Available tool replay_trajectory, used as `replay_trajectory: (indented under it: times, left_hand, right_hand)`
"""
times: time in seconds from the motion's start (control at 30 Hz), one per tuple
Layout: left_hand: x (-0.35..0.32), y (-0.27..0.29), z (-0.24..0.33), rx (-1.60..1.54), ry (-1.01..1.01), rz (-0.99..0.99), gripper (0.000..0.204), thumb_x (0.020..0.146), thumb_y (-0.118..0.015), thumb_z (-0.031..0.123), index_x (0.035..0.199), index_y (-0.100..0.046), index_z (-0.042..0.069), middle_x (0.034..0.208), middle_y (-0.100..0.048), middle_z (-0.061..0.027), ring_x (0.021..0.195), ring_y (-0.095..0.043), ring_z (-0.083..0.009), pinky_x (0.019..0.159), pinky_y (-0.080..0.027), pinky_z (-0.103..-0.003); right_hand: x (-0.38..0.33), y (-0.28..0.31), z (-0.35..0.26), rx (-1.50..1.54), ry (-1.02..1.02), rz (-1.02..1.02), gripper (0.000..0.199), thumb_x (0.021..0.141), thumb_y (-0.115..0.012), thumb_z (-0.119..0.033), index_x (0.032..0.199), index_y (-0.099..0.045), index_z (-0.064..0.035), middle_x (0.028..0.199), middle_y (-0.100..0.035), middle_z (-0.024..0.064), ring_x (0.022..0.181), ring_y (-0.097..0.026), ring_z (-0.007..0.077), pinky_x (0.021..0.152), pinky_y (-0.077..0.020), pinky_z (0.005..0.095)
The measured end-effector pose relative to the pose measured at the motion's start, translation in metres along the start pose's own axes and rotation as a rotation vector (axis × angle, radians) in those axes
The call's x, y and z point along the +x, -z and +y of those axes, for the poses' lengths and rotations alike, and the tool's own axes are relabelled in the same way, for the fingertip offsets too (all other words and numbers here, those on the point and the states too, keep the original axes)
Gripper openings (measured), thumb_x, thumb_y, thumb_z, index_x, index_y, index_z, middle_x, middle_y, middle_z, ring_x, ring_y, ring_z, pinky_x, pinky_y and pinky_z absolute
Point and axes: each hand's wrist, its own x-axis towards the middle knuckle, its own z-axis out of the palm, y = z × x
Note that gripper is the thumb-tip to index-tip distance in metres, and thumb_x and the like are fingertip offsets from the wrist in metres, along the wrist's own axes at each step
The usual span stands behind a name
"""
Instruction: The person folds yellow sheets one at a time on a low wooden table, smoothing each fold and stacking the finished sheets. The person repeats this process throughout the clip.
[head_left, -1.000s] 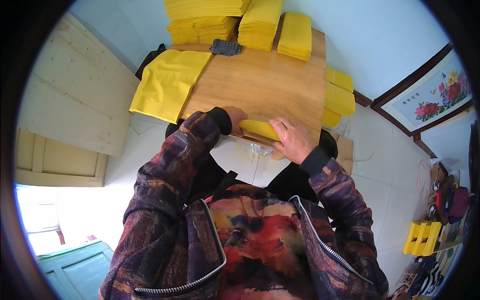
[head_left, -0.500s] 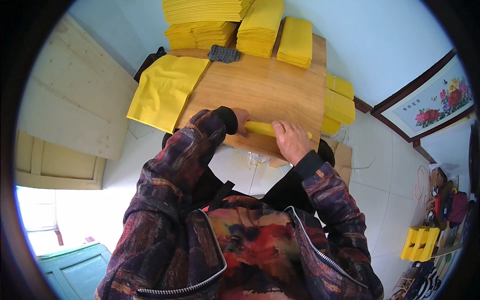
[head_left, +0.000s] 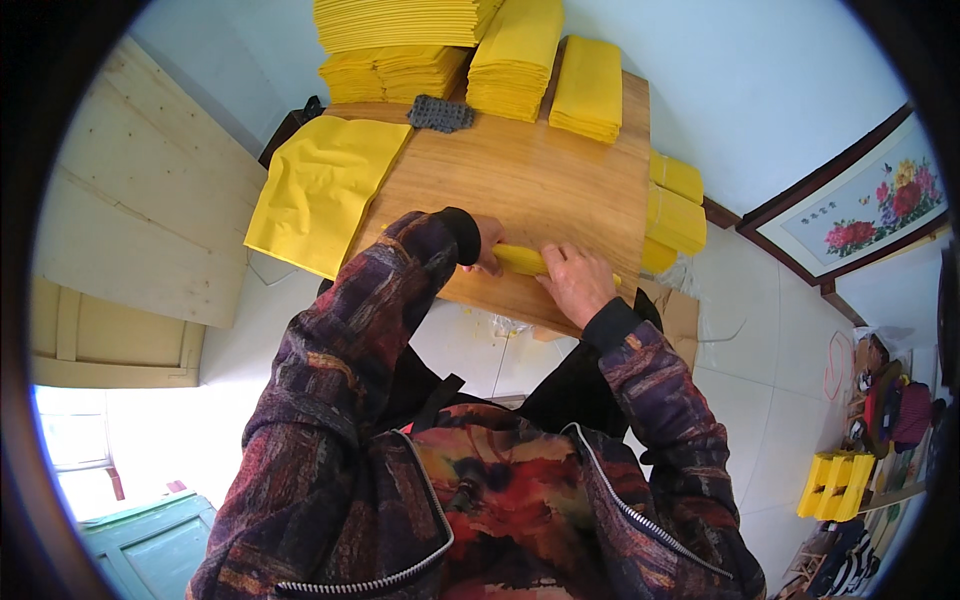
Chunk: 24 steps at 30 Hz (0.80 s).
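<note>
- The left hand [head_left: 487,245] is closing around the left part of a narrow yellow piece [head_left: 522,260]; the right hand [head_left: 580,285] is curling over its right part, palm down.
- This piece is lying across the wooden table [head_left: 520,165], just inside the near edge, its right tip showing past the right hand.
- Judging by how things are lying, the narrow piece is looking part-worked, while the wide yellow sheet [head_left: 325,190] is lying spread out, seemingly unfolded.
- At the back, the left pile [head_left: 395,75], the middle stack [head_left: 515,60] and the right stack [head_left: 587,90] are sitting folded, apparently done.
- The sheet is reaching past the table's left edge; yellow bundles [head_left: 675,215] are sitting beyond the right.
- Bare wood is stretching between the hands and the stacks, with a grey textured item [head_left: 441,113] lying near the middle stack.
</note>
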Motion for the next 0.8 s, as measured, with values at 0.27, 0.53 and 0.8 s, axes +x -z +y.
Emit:
replay_trajectory:
  times: [0.27,0.53,0.8]
  left_hand:
    - [-0.001,0.007,0.006,0.04,-0.021,0.032,0.031,0.077,-0.072,0.027,0.1,-0.067,0.007,0.068,-0.064,-0.0056,0.057,-0.061,-0.0168,0.054,-0.049,-0.031]
    - [0.01,0.009,0.015,0.369,-0.037,0.339,0.038,0.072,-0.074,0.031,0.103,-0.068,0.011,0.091,-0.069,-0.0131,0.088,-0.065,-0.0301,0.077,-0.05,-0.039]
    - [-0.017,-0.049,0.015,0.552,-0.228,1.084,0.084,0.064,-0.08,0.031,0.139,-0.043,0.018,0.143,-0.04,-0.0057,0.135,-0.034,-0.0283,0.111,-0.023,-0.048]
  right_hand:
    - [0.013,0.001,0.011,0.025,-0.025,-0.101,0.009,0.085,-0.057,-0.016,0.087,-0.057,-0.0076,0.075,-0.063,0.0143,0.067,-0.063,0.0342,0.056,-0.0495,0.0439]
    - [0.041,0.015,0.035,0.171,-0.138,-0.311,0.013,0.085,-0.055,-0.016,0.083,-0.06,-0.0043,0.078,-0.063,0.0207,0.074,-0.06,0.0422,0.065,-0.0476,0.0497]
    - [0.076,0.002,0.079,0.31,-0.17,-0.413,0.017,0.084,-0.056,-0.015,0.091,-0.064,-0.004,0.086,-0.065,0.0212,0.084,-0.061,0.0402,0.073,-0.0484,0.0479]
